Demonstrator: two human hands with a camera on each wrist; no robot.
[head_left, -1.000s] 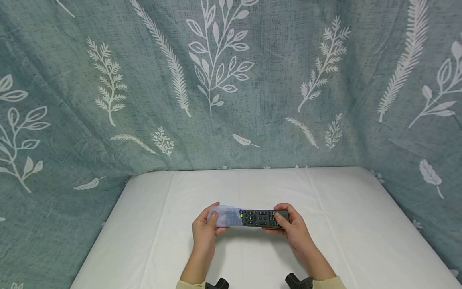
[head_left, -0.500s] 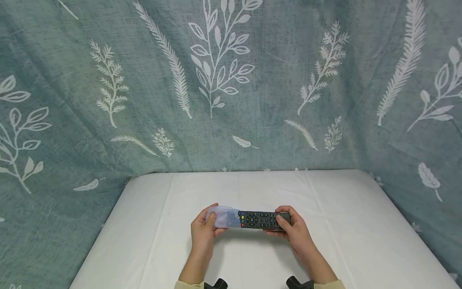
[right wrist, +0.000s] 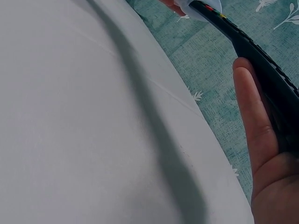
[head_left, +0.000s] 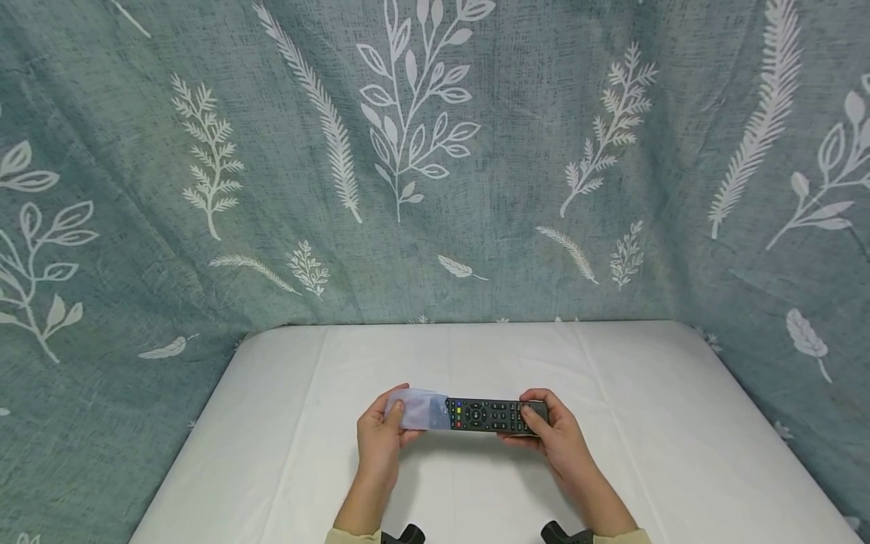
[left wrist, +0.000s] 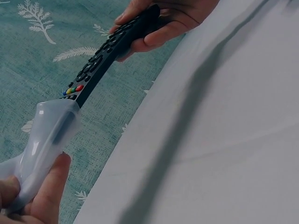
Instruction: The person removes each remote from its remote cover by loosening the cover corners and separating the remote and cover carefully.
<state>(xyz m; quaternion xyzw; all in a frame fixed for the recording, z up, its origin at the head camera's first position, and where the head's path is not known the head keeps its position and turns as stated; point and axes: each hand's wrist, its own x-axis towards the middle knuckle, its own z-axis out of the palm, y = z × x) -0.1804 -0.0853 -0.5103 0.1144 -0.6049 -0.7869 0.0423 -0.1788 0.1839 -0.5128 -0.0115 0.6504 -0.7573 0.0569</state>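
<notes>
A black remote control (head_left: 489, 415) with coloured buttons is held level above the table, its left end inside a translucent, bluish-white sleeve (head_left: 418, 410). My left hand (head_left: 377, 442) pinches the sleeve's far left part, thumb on top and fingers beneath. In the left wrist view the sleeve (left wrist: 49, 135) looks soft and wrinkled, and the remote's end shows dimly through it. My right hand (head_left: 560, 434) grips the bare right end of the remote, thumb on its button face. From the right wrist view, fingers (right wrist: 254, 116) lie along the underside of the remote (right wrist: 266, 74).
Under the hands spreads a white-covered table (head_left: 306, 468). A green curtain (head_left: 503, 151) with white leaf prints hangs behind it and along both sides. Black wrist devices (head_left: 405, 535) show at the bottom edge by the beige cuffs.
The remote has slid a little out of the sleeve, so more of its coloured-button end shows. My left hand has shifted slightly left and my right hand slightly right.
</notes>
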